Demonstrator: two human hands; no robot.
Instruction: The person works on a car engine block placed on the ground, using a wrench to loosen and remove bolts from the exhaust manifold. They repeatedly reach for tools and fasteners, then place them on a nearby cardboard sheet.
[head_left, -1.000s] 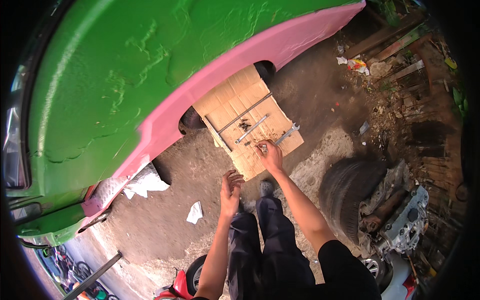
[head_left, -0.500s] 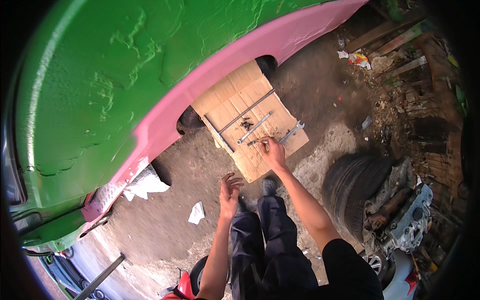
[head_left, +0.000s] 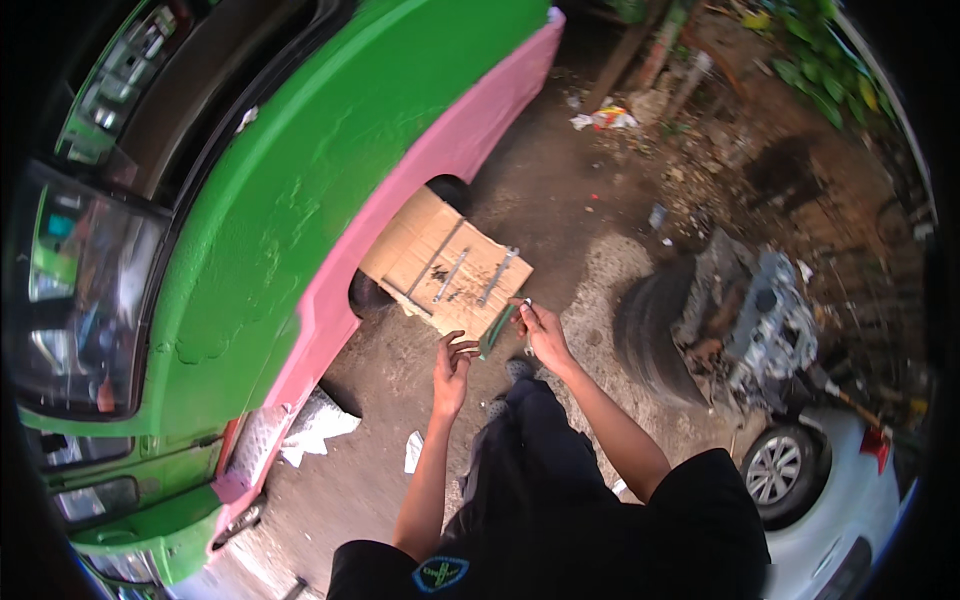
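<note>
My right hand (head_left: 541, 338) is raised just off the near right corner of a cardboard sheet (head_left: 410, 235). Its fingers are closed on a small shiny metal piece, too small to name. To its left hovers my left hand (head_left: 452, 375), empty, fingers apart, near the sheet's near edge. On the cardboard lie a combination wrench (head_left: 451, 275) in the middle and another wrench (head_left: 498, 276) on the right. A long thin rod (head_left: 437, 253) lies beyond them, and a dark bar (head_left: 405, 297) runs along the left edge. Small dark bits (head_left: 438, 272) are scattered between the tools.
A green and pink vehicle body (head_left: 290, 190) fills the left, overhanging the cardboard's far end. To the right stand a worn tyre (head_left: 655, 325) and a heap of metal parts (head_left: 775, 315). A pale car (head_left: 850, 490) is at lower right. White scraps (head_left: 318, 428) lie at left.
My right hand has lifted off the cardboard toward me, with a small metal piece in its fingers. My left hand stays open. The view has shifted, showing more of the vehicle and the pale car.
</note>
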